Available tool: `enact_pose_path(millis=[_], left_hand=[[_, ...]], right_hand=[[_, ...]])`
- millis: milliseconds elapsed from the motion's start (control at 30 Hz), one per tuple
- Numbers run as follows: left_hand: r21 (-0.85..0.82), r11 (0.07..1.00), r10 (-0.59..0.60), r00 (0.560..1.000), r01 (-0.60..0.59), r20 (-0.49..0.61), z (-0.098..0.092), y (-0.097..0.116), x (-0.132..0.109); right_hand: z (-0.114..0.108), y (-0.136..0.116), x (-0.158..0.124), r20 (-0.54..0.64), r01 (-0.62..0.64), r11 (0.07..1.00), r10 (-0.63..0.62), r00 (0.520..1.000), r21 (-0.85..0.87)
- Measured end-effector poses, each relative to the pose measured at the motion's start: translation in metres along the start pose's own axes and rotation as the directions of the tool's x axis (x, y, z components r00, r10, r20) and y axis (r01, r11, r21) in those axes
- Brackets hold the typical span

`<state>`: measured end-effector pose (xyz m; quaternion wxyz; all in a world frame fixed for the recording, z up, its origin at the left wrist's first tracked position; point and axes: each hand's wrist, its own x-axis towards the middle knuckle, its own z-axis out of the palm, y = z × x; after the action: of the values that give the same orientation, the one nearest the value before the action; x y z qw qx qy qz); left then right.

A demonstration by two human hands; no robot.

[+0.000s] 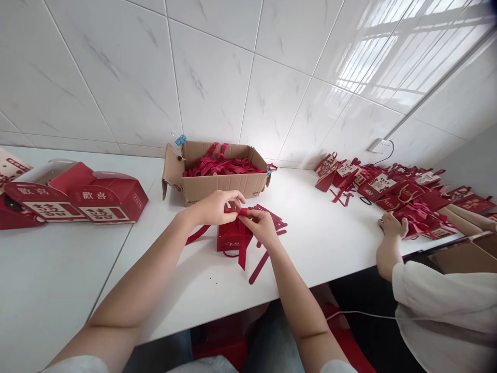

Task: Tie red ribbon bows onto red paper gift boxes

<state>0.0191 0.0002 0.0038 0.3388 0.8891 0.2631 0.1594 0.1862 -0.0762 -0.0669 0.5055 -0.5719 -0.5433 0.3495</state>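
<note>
A small red gift box point(224, 241) stands on the white table in front of me, with a cord handle loop showing at its lower front. Over its top runs a red ribbon point(243, 251); one tail hangs down the front and another trails off to the left. My left hand point(217, 205) pinches the ribbon at the top of the box. Close beside it, my right hand point(260, 224) grips the same ribbon between thumb and fingers. Several flat dark-red strips point(258, 268) lie to the right of the box, partly behind my right hand.
Behind my hands is an open cardboard box point(225, 184) full of red ribbons. Larger red boxes point(112, 199) stand at left. On the right, many small red gift boxes point(380, 185) are piled by a co-worker's hand point(393, 226). A white tiled wall point(217, 67) bounds the table.
</note>
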Motion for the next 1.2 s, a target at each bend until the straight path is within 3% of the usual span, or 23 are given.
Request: enact_pose_path(millis=[200, 467, 567, 667, 767, 933, 1100, 1200], left_hand=[[0.026, 0.999, -0.027, 0.992, 0.031, -0.121, 0.007, 0.0, 0.006], [0.042, 0.998, -0.03, 0.993, 0.035, -0.116, 0.005, -0.004, 0.007], [0.028, 0.991, -0.127, 0.985, 0.131, -0.113, 0.004, -0.019, 0.003], [0.041, 0.969, -0.24, 0.969, 0.242, -0.059, 0.009, -0.032, -0.004], [0.04, 0.948, -0.314, 0.947, 0.317, -0.064, 0.016, -0.034, -0.01], [-0.01, 0.953, -0.298, 0.925, 0.304, -0.237, 0.022, -0.028, -0.013], [-0.078, 0.951, -0.31, 0.913, 0.3, -0.264, 0.027, -0.034, -0.015], [-0.089, 0.944, -0.33, 0.902, 0.318, -0.28, 0.03, -0.035, -0.015]], right_hand=[[0.006, 0.001, -0.005, -0.121, 0.133, 0.99, -0.137, 0.983, -0.043], [0.004, 0.005, -0.009, -0.121, -0.009, 0.998, 0.017, 0.993, 0.069], [0.0, 0.006, -0.007, -0.086, -0.056, 0.986, 0.07, 0.994, 0.156], [-0.006, 0.006, -0.005, 0.023, -0.094, 0.968, 0.091, 0.996, 0.233], [-0.012, 0.005, -0.003, 0.119, -0.107, 0.964, 0.08, 0.99, 0.243], [-0.018, 0.005, -0.002, 0.194, -0.058, 0.973, 0.014, 0.981, 0.223], [-0.016, 0.011, -0.007, 0.193, -0.031, 0.986, -0.001, 0.981, 0.162], [-0.014, 0.01, -0.012, 0.177, 0.059, 0.994, -0.075, 0.981, 0.094]])
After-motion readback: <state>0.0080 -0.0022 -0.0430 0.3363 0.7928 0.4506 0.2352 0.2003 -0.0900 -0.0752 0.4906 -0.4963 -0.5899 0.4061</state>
